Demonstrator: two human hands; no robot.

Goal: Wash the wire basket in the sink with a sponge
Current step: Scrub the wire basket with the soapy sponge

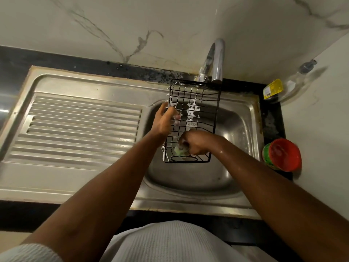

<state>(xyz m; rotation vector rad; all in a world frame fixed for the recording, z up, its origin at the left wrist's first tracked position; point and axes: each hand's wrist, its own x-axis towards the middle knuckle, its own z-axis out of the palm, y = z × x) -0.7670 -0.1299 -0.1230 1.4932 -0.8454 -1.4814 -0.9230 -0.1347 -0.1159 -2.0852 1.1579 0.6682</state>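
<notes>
A black wire basket point(196, 95) is held over the steel sink point(238, 125), with white soap foam clinging to its upper wires. My left hand point(165, 120) grips its left edge, fingers curled through the grid. My right hand point(197, 143) holds a green and yellow sponge point(179, 150) and presses it against the basket's lower part, near the oval handle loop. Most of the sponge is hidden by my fingers.
A chrome tap point(217, 59) stands just behind the basket's top edge. The ribbed steel draining board point(81, 127) lies to the left. On the black counter at the right sit a red-lidded tub point(283, 155), a yellow packet point(272, 88) and a clear bottle point(300, 72).
</notes>
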